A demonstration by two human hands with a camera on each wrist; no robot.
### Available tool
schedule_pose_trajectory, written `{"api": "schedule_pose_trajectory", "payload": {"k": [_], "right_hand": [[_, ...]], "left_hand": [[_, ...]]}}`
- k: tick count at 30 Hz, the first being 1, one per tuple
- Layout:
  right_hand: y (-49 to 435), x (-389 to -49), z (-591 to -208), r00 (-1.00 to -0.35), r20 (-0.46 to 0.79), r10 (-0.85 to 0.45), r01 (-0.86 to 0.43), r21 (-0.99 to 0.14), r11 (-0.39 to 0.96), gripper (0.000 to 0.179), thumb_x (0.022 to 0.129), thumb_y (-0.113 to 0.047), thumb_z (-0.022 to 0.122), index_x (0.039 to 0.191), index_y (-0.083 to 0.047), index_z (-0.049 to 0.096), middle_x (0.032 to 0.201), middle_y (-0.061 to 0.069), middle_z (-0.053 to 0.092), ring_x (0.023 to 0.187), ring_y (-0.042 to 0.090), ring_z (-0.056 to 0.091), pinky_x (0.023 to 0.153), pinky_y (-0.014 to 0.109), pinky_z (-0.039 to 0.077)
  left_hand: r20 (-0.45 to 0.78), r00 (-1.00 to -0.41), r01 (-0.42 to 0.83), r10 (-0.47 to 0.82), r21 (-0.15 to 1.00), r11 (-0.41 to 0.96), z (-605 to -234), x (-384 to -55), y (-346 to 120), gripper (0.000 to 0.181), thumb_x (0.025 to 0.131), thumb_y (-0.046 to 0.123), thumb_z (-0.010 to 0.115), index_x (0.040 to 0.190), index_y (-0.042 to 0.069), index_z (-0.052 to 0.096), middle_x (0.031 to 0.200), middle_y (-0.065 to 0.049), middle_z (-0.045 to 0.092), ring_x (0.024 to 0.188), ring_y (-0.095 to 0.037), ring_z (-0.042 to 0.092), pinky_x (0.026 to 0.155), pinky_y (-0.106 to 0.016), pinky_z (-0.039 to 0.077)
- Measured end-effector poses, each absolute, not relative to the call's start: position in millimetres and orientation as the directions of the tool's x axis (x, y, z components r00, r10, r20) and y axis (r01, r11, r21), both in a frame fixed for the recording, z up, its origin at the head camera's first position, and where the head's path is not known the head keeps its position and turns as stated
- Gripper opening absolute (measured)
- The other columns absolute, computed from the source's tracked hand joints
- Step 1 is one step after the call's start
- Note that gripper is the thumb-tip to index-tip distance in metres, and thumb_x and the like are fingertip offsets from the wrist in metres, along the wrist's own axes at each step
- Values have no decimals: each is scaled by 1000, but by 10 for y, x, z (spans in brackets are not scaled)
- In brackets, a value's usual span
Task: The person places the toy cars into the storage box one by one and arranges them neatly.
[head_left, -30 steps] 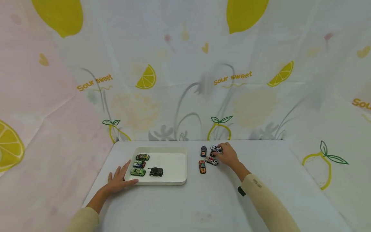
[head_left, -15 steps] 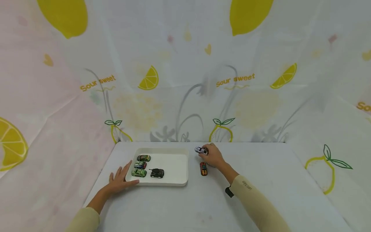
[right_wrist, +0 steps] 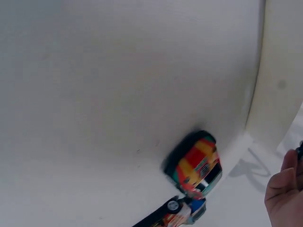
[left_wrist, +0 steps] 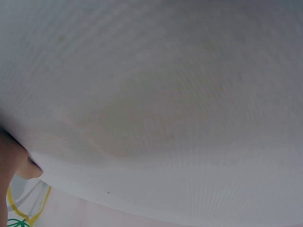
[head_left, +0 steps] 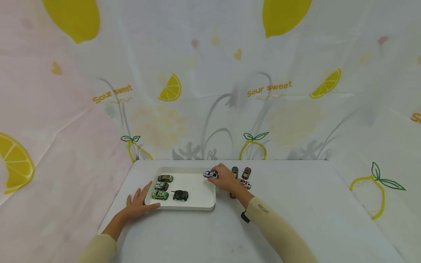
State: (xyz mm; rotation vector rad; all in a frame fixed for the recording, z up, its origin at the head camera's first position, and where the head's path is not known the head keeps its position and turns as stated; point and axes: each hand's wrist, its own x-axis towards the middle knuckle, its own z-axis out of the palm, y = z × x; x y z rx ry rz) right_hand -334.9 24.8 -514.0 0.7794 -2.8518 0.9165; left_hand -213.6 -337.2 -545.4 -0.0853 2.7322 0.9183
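Note:
My right hand pinches a white-and-black toy car over the right end of a white tray. In the right wrist view only part of that hand shows at the edge. With fingers spread, my left hand rests against the tray's left side, thumb along the front rim. Inside the tray, at the left, a dark patterned car, a blue-and-white car and a green car stand in a column. A black toy tank sits to their right.
Right of the tray lie a dark blue car, a dark car with red and yellow and a white-and-red car. An orange car is mostly behind the right wrist. A lemon-printed cloth hangs behind the table.
My right hand has lifted the white-and-black car from the group on the right and carried it left, over the tray. The left hand has stayed at the tray.

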Motion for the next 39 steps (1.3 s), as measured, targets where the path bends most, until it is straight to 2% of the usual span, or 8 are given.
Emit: {"api": "schedule_pose_trajectory", "payload": {"k": [7,13,21,32,39], "right_hand": [[-197,-3319,-5131,-863,93,-496,-468,-517,717,38,90,-36,72,118,-11,69,104,4,62,84,13,56,72,30,49],[-437,-3336,-5226,-826,102,-554,-511,-548,662,34,86,-29,77,114,-8,72,106,5,70,93,16,59,82,31,50],[-620,-3329,-5302,-814,63,-577,-482,-627,612,29,86,-19,77,111,-4,73,102,10,70,89,18,59,77,31,49],[-729,-3285,-5428,-853,21,-522,-395,-680,618,27,83,-22,80,106,-8,73,98,5,67,88,16,59,77,30,50],[-762,-3287,-5462,-851,2,-526,-348,-752,560,25,88,-20,75,110,-9,74,105,7,70,90,15,61,78,30,51]], "left_hand": [[-251,-968,-143,11,585,798,-5489,-2127,-3408,111,84,57,69,160,15,0,165,-22,3,147,-51,-12,108,-70,-22],[-251,-968,-141,17,597,790,-5511,-2130,-3360,112,83,59,69,160,17,0,165,-21,5,148,-51,-10,109,-70,-20],[-236,-972,-137,13,609,781,-5480,-2104,-3389,111,82,58,70,160,20,2,164,-23,7,148,-50,-9,110,-70,-19],[-204,-978,-109,29,628,771,-5481,-2099,-3370,111,81,60,70,160,23,2,163,-25,7,147,-52,-8,109,-70,-19],[-225,-974,-137,7,617,775,-5458,-2088,-3382,111,81,58,71,160,19,3,164,-24,7,147,-52,-9,109,-70,-20]]}}
